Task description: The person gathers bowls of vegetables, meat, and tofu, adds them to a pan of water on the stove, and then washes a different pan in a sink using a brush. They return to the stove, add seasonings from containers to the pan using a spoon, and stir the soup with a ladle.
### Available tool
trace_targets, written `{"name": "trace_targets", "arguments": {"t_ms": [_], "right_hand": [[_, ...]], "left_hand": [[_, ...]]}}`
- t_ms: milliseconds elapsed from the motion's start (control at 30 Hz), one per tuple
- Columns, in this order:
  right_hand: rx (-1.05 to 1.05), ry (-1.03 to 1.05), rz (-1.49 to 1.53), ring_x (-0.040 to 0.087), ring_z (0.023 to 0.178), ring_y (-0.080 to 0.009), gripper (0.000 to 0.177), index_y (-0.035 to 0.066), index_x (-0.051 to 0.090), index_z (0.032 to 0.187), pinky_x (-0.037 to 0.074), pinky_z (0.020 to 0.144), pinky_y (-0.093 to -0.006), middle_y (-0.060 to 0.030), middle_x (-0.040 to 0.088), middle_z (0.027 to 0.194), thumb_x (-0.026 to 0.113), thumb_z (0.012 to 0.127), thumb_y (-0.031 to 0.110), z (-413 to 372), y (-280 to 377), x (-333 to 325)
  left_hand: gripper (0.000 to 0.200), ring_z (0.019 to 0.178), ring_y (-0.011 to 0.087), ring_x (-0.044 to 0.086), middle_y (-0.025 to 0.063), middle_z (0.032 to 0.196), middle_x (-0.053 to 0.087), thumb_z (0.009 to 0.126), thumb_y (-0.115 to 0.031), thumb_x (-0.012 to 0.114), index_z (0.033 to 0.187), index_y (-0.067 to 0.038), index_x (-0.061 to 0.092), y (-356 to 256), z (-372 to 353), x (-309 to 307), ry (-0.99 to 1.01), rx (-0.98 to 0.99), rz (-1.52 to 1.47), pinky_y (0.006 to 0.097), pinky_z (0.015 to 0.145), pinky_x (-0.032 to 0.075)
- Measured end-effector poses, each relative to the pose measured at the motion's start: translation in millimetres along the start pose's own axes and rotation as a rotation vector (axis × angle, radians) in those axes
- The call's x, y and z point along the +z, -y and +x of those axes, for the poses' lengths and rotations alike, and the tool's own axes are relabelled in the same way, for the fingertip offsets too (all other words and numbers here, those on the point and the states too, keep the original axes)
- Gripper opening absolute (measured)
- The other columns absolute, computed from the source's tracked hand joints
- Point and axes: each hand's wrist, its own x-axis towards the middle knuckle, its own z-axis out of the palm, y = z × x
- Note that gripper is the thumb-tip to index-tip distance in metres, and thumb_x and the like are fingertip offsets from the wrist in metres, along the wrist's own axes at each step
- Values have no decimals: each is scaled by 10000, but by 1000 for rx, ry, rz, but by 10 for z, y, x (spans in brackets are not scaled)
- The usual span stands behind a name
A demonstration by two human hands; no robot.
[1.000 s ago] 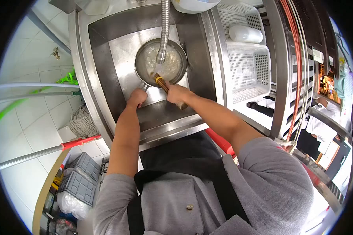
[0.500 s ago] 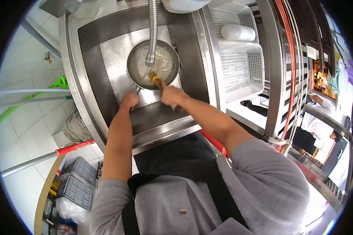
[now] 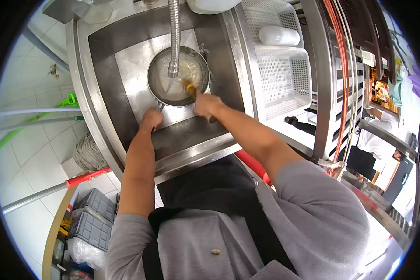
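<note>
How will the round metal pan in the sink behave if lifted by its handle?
The round metal pan holds water, so probably heavy and apt to tip. Wet steel looks slippery; the left hand at its handle may slide.

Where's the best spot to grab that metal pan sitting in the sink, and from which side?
By its handle, from the near left. It juts from the pan toward the person, where the left hand is wrapped on it; the faucet hose and the brush in the right hand crowd the bowl.
</note>
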Motion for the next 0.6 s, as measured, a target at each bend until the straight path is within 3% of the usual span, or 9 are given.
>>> {"name": "trace_targets", "arguments": {"t_ms": [33,67,100,167,267,400,467,567,600], "right_hand": [[-50,114,-86,557,1213,-357,759,-25,236,1486,456,1002,-430,-268,555,1302,520,815,187,-91,45,31],[-86,141,-148,581,1199,-327,703,-49,278,1458,476,978,-416,-211,574,1313,515,826,145,-127,17,0],[-87,144,-149,581,1199,-327,703,-49,278,1458,476,978,-416,-211,574,1313,515,826,145,-117,-29,-72],[35,-80,-137,597,1175,-331,682,-45,337,1434,479,970,-430,-211,592,1287,527,816,170,105,-85,-337],[-82,-143,-70,611,1149,-335,686,-7,370,1428,487,955,-428,-209,609,1262,560,798,188,437,154,-578],[-315,36,-107,628,1111,-343,701,38,346,1449,497,928,-439,-214,623,1232,562,797,174,155,591,-204],[-343,103,-260,638,1073,-363,680,47,361,1426,501,912,-452,-229,630,1202,557,781,141,-123,466,-107],[-402,-66,-102,639,1047,-385,685,22,354,1420,498,909,-459,-247,636,1169,546,768,110,146,373,-221],[-321,-33,-3,632,1055,-395,671,9,371,1408,498,913,-444,-255,637,1156,538,763,89,285,514,-270]], "left_hand": [[207,434,307,551,192,557,555,764,-51,464,655,82,579,24,20,17,-10,0,-5,440,409,432],[203,425,307,544,192,553,551,758,-48,466,653,85,577,59,39,32,-20,-2,-10,438,404,429],[203,425,307,544,192,553,551,758,-48,466,653,85,577,93,57,58,-19,-5,-12,438,404,429],[209,421,313,555,197,526,547,744,-44,464,613,78,572,132,139,29,13,77,41,440,424,449],[226,442,319,586,202,504,549,735,-45,462,569,64,570,32,-16,-35,50,49,-16,440,456,475],[243,452,319,605,205,491,554,724,-46,459,526,49,563,20,26,-54,54,6,70,435,477,492],[245,450,316,605,199,500,560,722,-42,457,518,48,558,63,29,-68,142,171,231,433,480,494],[252,456,311,609,202,505,563,723,-40,453,508,44,554,-163,-235,-130,39,-6,72,429,487,497],[252,456,311,609,202,505,563,723,-40,453,508,44,554,-165,-225,-133,30,-10,63,429,487,497]]}}
